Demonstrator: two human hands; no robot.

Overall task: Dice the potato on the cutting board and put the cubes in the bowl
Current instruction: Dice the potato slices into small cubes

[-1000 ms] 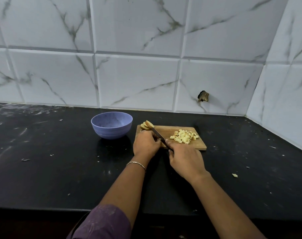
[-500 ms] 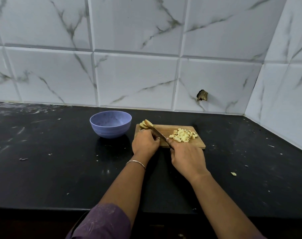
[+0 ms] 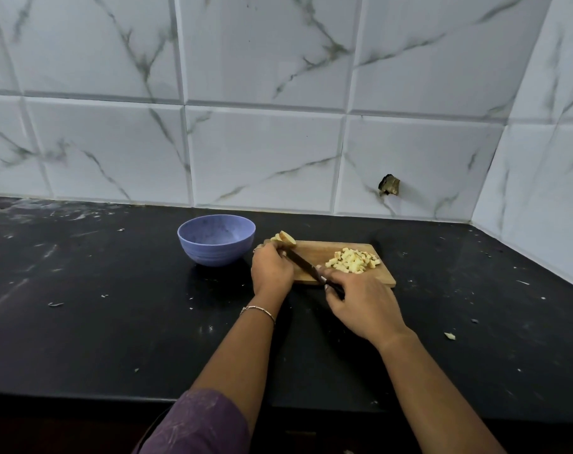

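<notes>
Two hands: both work over the near-left part of the cutting board (image 3: pixel 318 250), close together.
Change: the right hand (image 3: pixel 360 306) sits slightly nearer the person than half a second ago, so more of the dark handle shows. The left hand (image 3: pixel 272 273), board and bowl lie as before.
Left hand: fingers curl down onto the uncut potato slices (image 3: pixel 286 239) at the board's far-left corner and hold them. The fingertips are hidden behind the knuckles.
Right hand: fingers are wrapped round the handle of the knife (image 3: pixel 303 265). The blade slants across the board from this hand up to the left hand's fingers.
Bowl (image 3: pixel 213 253): blue-purple and upright on the black counter (image 3: pixel 115 322), just left of the board and not touching it. Its visible inside is bare speckled wall.
Cubes (image 3: pixel 352 260): a pale heap on the board's right half, apart from both hands.
Stray bit (image 3: pixel 449 336): one potato scrap on the counter, well right of the right wrist.
</notes>
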